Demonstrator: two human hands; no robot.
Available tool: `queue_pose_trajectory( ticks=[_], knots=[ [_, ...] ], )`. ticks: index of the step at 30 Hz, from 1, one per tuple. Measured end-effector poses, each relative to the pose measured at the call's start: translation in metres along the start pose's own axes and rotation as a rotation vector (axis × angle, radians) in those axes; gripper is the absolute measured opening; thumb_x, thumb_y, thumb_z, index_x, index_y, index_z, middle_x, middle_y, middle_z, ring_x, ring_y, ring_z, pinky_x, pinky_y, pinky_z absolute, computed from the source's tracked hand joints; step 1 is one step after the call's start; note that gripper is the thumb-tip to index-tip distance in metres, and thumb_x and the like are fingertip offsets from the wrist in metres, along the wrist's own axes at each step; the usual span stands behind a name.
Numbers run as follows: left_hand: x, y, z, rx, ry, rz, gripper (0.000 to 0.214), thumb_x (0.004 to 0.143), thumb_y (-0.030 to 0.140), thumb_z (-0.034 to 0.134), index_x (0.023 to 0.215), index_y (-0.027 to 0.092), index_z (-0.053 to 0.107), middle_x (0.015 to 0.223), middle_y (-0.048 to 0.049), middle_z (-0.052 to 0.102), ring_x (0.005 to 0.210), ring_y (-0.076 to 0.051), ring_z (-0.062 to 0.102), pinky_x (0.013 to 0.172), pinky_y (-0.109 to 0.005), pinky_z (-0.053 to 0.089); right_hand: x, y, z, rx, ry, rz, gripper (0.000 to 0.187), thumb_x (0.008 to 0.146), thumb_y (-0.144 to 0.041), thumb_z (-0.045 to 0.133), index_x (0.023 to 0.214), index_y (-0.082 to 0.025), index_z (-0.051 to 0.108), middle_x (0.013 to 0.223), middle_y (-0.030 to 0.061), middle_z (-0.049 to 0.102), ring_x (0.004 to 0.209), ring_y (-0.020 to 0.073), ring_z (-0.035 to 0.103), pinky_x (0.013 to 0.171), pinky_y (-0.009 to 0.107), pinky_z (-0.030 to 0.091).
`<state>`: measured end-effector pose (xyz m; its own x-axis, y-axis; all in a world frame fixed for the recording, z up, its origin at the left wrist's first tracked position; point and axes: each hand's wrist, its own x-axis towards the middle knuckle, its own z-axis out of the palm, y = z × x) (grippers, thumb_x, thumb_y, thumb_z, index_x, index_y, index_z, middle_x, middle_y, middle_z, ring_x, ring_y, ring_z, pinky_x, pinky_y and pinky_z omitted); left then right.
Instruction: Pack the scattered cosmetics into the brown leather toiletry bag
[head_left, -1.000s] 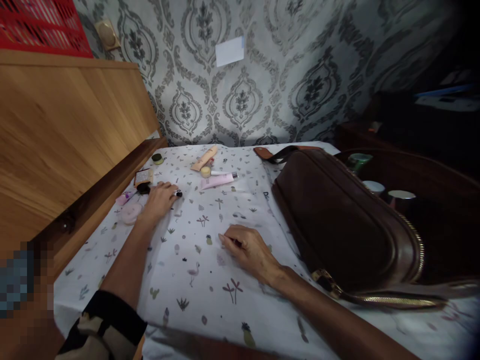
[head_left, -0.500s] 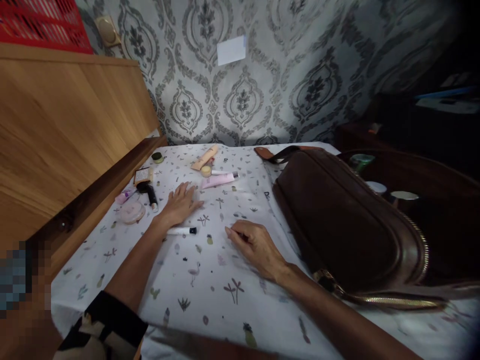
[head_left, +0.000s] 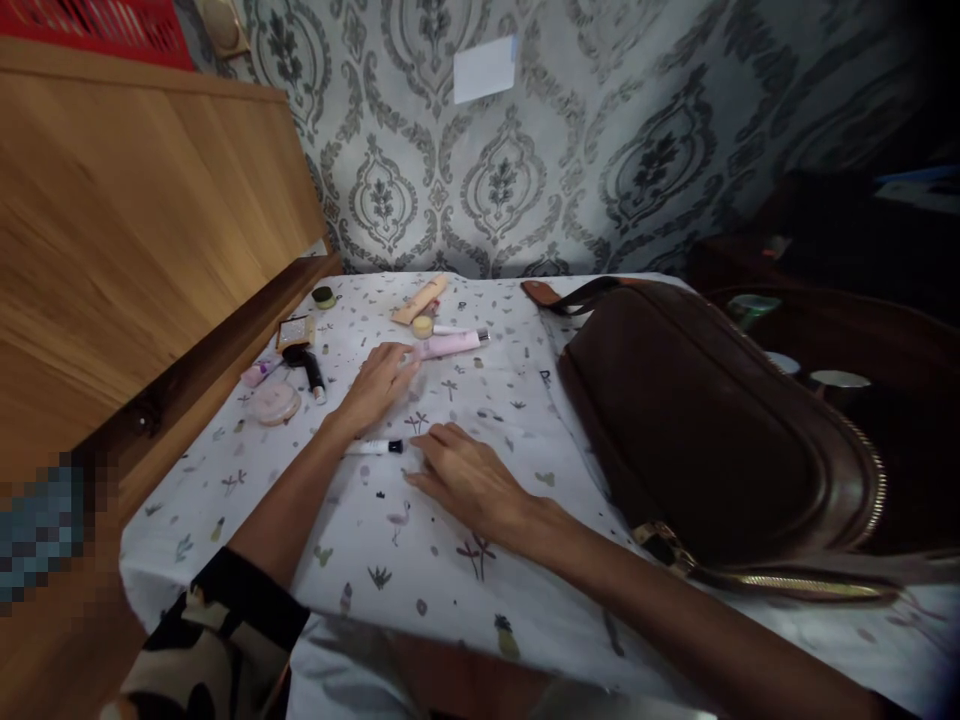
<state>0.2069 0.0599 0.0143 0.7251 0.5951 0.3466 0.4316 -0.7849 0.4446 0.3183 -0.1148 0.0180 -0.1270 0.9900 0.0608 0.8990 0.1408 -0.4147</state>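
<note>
My left hand lies open on the printed white sheet, its fingertips at the left end of a pink tube. Lower down, my right hand rests flat, fingers apart, and its fingertips almost touch the black-capped end of a thin white pencil-like stick. That stick lies between my two hands. Neither hand holds anything that I can see.
A big brown leather bag fills the right side of the sheet. At the back left lie a beige tube, a small yellow jar, a dark jar, a square compact, a black tube and a round pink compact. A wooden headboard stands on the left.
My left hand let go of the white stick, left it on the sheet and moved right toward the pink tube. My right hand slid left toward the stick.
</note>
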Motion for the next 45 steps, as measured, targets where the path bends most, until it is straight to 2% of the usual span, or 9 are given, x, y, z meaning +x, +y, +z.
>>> queue_pose_trajectory(
  ticks=[6, 11, 14, 20, 27, 33, 36, 41, 45],
  knots=[
    [0.002, 0.003, -0.001, -0.089, 0.041, 0.074, 0.033, 0.104, 0.039, 0.036, 0.116, 0.019, 0.059, 0.122, -0.0101, 0.061, 0.12, -0.023, 0.055, 0.106, -0.037, 0.04, 0.031, -0.014, 0.017, -0.067, 0.072, -0.006, 0.015, 0.097, -0.02, 0.058, 0.102, -0.016, 0.071, 0.106, 0.0124, 0.067, 0.107, 0.0268, 0.059, 0.083, 0.035, 0.051],
    [0.002, 0.009, -0.005, -0.14, -0.101, 0.087, 0.035, 0.102, 0.039, 0.038, 0.088, 0.02, 0.063, 0.089, -0.0041, 0.068, 0.086, -0.02, 0.063, 0.082, -0.032, 0.046, 0.013, 0.033, 0.018, 0.272, 0.279, 0.095, 0.012, 0.091, -0.018, 0.058, 0.096, -0.019, 0.07, 0.093, 0.0055, 0.07, 0.087, 0.0193, 0.062, 0.077, 0.031, 0.048],
    [0.001, 0.013, -0.006, -0.176, -0.229, 0.041, 0.04, 0.101, 0.042, 0.039, 0.078, 0.02, 0.063, 0.074, -0.0008, 0.065, 0.07, -0.018, 0.059, 0.07, -0.029, 0.042, -0.001, 0.067, 0.011, 0.642, 0.407, 0.263, 0.018, 0.088, -0.035, 0.059, 0.088, -0.018, 0.067, 0.069, -0.0002, 0.062, 0.057, 0.0132, 0.051, 0.053, 0.026, 0.042],
    [-0.001, 0.011, 0.004, -0.347, -0.318, -0.024, 0.035, 0.086, 0.049, 0.064, 0.11, 0.023, 0.066, 0.089, -0.0009, 0.067, 0.075, -0.017, 0.06, 0.068, -0.027, 0.044, -0.005, 0.086, 0.005, 1.063, 0.634, 0.429, 0.04, 0.073, -0.058, 0.068, 0.075, -0.019, 0.057, 0.06, -0.002, 0.057, 0.049, 0.0098, 0.045, 0.043, 0.023, 0.034],
    [0.0, 0.014, 0.017, -0.336, -0.324, -0.005, 0.014, 0.081, 0.035, 0.065, 0.085, 0.021, 0.065, 0.08, 0.0018, 0.065, 0.075, -0.017, 0.057, 0.069, -0.027, 0.041, 0.0, 0.083, 0.008, 1.163, 0.696, 0.436, 0.041, 0.072, -0.057, 0.071, 0.08, -0.02, 0.056, 0.059, -0.0038, 0.056, 0.048, 0.0085, 0.044, 0.041, 0.02, 0.032],
    [0.002, 0.013, 0.014, -0.554, -0.422, -0.159, 0.034, 0.079, 0.051, 0.067, 0.072, 0.018, 0.063, 0.062, 0.0028, 0.055, 0.057, -0.012, 0.047, 0.054, -0.023, 0.033, -0.001, 0.084, 0.008, 1.191, 0.708, 0.391, 0.039, 0.074, -0.056, 0.069, 0.083, -0.022, 0.052, 0.061, -0.0049, 0.055, 0.048, 0.008, 0.043, 0.041, 0.019, 0.029],
    [0.003, 0.01, 0.012, -0.621, -0.387, -0.205, 0.043, 0.082, 0.058, 0.063, 0.067, 0.018, 0.063, 0.058, 0.0014, 0.055, 0.053, -0.011, 0.044, 0.052, -0.023, 0.033, -0.001, 0.082, 0.007, 1.199, 0.714, 0.331, 0.035, 0.077, -0.052, 0.067, 0.087, -0.022, 0.054, 0.066, -0.004, 0.056, 0.053, 0.0088, 0.047, 0.042, 0.019, 0.03],
    [0.003, 0.004, 0.015, -0.741, -0.227, -0.21, 0.05, 0.086, 0.062, 0.058, 0.066, 0.017, 0.062, 0.06, -0.0005, 0.056, 0.058, -0.012, 0.049, 0.06, -0.024, 0.041, -0.001, 0.082, 0.007, 1.18, 0.651, 0.241, 0.034, 0.076, -0.046, 0.065, 0.097, -0.021, 0.057, 0.083, 0.0002, 0.061, 0.069, 0.0129, 0.061, 0.046, 0.02, 0.038],
    [0.004, 0.001, 0.017, -0.788, -0.229, -0.179, 0.037, 0.089, 0.055, 0.06, 0.082, 0.018, 0.062, 0.066, 0.0007, 0.06, 0.059, -0.011, 0.05, 0.058, -0.023, 0.04, 0.0, 0.084, 0.008, 1.16, 0.658, 0.242, 0.033, 0.076, -0.042, 0.063, 0.1, -0.022, 0.056, 0.088, 0.0008, 0.061, 0.073, 0.014, 0.064, 0.046, 0.019, 0.038]
  ],
)
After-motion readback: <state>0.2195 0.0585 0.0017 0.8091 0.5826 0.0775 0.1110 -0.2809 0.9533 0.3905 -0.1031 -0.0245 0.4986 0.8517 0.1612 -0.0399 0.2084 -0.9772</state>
